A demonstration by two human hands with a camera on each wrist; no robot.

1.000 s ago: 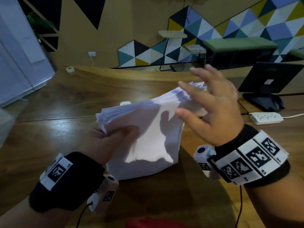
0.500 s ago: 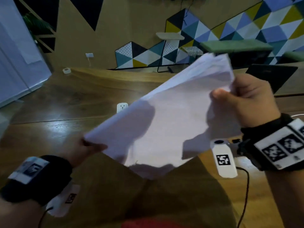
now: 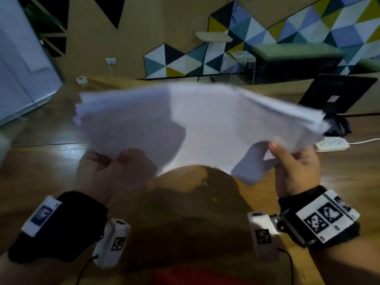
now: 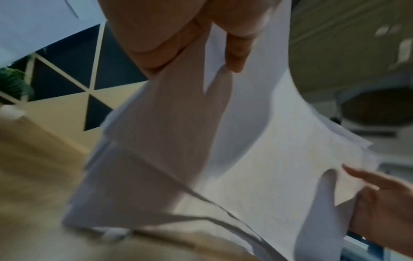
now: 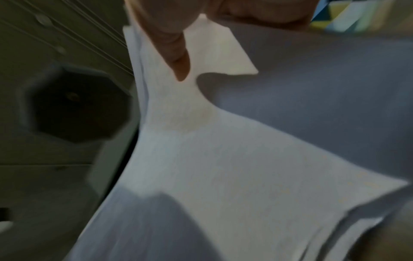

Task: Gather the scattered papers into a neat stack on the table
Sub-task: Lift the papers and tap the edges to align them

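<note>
A thick stack of white papers [image 3: 205,124] hangs in the air above the wooden table [image 3: 51,182], spread wide and blurred by motion. My left hand [image 3: 115,165] grips its near left corner and my right hand [image 3: 292,161] pinches its near right corner. In the left wrist view the thumb lies on top of the papers [image 4: 257,159] and the sheets fan apart at their edges. The right wrist view shows a thumb pressed on the top sheet of the papers [image 5: 223,167], with the other fingers hidden beneath.
A white power strip [image 3: 333,144] with its cord lies on the table at the right. Behind it stands a dark monitor [image 3: 337,93]. A roll of tape [image 3: 81,80] sits at the far left edge of the table.
The stack swung from tilted, right end high, to nearly level and wide. My right hand dropped from the upper right corner to the near right edge; my left hand moved right.
</note>
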